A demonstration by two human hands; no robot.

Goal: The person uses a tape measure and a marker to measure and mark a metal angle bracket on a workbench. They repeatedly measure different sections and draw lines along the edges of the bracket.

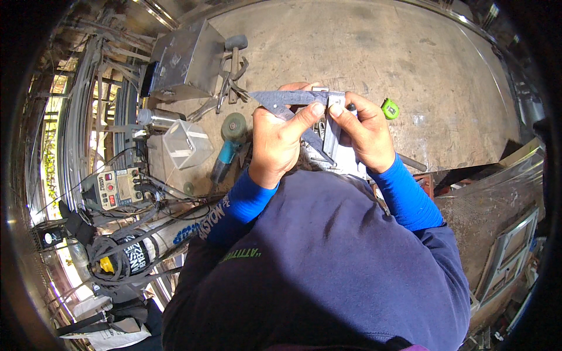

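Note:
Both hands hold a grey triangular metal frame [298, 98] above the workbench, with its pointed end to the left and an upright bar on its right side. My left hand [270, 140] is closed round the left part, its thumb pressing near the top corner. My right hand [373, 134] pinches the corner at the upright bar, thumb on a shiny metal piece [336, 99]. A small black-tipped thing [352, 108] shows by the right fingers; I cannot tell what it is. The fingertips behind the metal are hidden.
On the wooden workbench [363, 41] lie a green tape measure [390, 109], an angle grinder [225, 155], a mallet [235, 50] and pliers [222, 90]. A metal box [187, 61], a clear plastic container [187, 146] and a welding machine [114, 188] with cables stand left.

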